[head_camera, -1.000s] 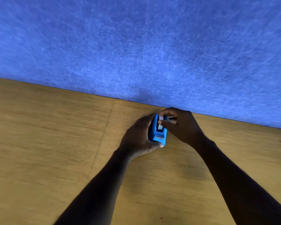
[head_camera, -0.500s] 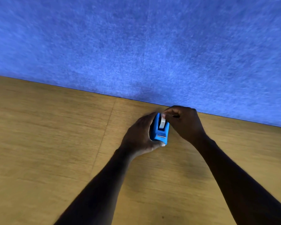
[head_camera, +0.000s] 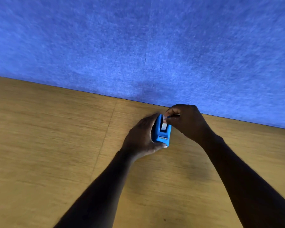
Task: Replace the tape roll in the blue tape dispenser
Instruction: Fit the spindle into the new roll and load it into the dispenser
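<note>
The blue tape dispenser (head_camera: 162, 134) rests on the wooden table (head_camera: 56, 145) near its far edge. My left hand (head_camera: 141, 135) wraps around the dispenser's left side and front, holding it. A white tape roll (head_camera: 164, 125) shows in the dispenser's top slot. My right hand (head_camera: 187, 122) is at the back of the dispenser, thumb and finger pinched on the top of the tape roll. The far part of the roll is hidden by my fingers.
A blue felt partition (head_camera: 138, 46) rises along the table's far edge, just behind my hands. A thin seam (head_camera: 105, 137) runs across the tabletop left of the dispenser.
My right hand has shifted from over the dispenser's top toward its back, uncovering the white tape in the slot. My left hand keeps its hold.
</note>
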Action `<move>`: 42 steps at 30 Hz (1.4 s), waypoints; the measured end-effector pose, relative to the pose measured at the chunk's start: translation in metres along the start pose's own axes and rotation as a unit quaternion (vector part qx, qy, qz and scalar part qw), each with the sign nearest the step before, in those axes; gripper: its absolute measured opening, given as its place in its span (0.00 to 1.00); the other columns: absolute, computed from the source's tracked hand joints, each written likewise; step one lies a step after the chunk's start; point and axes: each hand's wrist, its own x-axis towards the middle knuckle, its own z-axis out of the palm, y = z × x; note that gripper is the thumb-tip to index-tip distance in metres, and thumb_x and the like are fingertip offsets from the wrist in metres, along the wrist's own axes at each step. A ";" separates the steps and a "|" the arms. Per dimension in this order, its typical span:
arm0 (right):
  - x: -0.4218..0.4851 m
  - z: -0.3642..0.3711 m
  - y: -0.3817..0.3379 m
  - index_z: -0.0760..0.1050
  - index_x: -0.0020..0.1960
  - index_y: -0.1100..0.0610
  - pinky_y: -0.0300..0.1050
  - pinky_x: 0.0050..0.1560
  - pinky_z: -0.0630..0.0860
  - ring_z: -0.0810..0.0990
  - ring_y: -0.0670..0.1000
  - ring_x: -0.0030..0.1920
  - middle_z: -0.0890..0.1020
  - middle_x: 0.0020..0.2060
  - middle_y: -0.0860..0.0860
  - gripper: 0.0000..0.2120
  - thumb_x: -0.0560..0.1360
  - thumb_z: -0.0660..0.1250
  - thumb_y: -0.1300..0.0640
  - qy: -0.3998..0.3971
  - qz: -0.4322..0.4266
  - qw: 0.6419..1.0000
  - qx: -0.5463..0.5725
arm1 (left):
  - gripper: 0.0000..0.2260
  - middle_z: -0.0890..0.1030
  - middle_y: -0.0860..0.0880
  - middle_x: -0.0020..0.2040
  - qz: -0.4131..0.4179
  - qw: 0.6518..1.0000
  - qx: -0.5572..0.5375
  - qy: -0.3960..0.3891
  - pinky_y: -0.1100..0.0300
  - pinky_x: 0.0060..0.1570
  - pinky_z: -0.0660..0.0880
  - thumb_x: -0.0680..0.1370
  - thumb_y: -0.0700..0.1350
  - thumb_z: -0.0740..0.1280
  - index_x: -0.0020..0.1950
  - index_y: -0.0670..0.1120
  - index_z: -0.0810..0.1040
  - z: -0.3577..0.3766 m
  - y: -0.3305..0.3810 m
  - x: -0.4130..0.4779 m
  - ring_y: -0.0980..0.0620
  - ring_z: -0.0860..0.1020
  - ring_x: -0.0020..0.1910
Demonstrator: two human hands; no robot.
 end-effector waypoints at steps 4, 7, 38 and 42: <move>0.001 -0.002 -0.001 0.83 0.44 0.53 0.40 0.44 0.79 0.83 0.42 0.42 0.85 0.40 0.46 0.04 0.69 0.76 0.58 -0.009 -0.013 1.000 -0.017 | 0.48 0.69 0.56 0.74 -0.004 1.000 0.000 0.001 0.62 0.64 0.68 0.64 0.59 0.78 0.79 0.55 0.57 0.000 0.001 0.000 0.59 0.66 0.71; 0.001 -0.002 0.000 0.83 0.42 0.52 0.33 0.40 0.76 0.82 0.40 0.40 0.85 0.39 0.44 0.03 0.69 0.76 0.57 -0.007 -0.010 1.000 -0.017 | 0.48 0.69 0.56 0.73 -0.004 1.000 0.000 0.002 0.62 0.63 0.68 0.64 0.59 0.78 0.78 0.57 0.57 0.000 0.001 0.000 0.60 0.66 0.70; -0.003 0.001 -0.002 0.84 0.45 0.56 0.50 0.47 0.81 0.83 0.45 0.42 0.86 0.41 0.49 0.03 0.70 0.74 0.60 0.020 -0.087 0.995 -0.049 | 0.49 0.68 0.57 0.74 -0.015 1.000 0.010 -0.005 0.76 0.54 0.54 0.63 0.63 0.77 0.78 0.57 0.55 0.003 -0.003 0.000 0.69 0.61 0.67; -0.003 0.002 -0.002 0.85 0.45 0.57 0.52 0.47 0.81 0.84 0.46 0.43 0.86 0.42 0.50 0.04 0.71 0.73 0.60 0.019 -0.085 0.995 -0.052 | 0.49 0.67 0.57 0.74 -0.017 1.000 0.012 -0.007 0.76 0.54 0.54 0.63 0.63 0.76 0.78 0.57 0.55 0.003 -0.003 0.002 0.72 0.59 0.65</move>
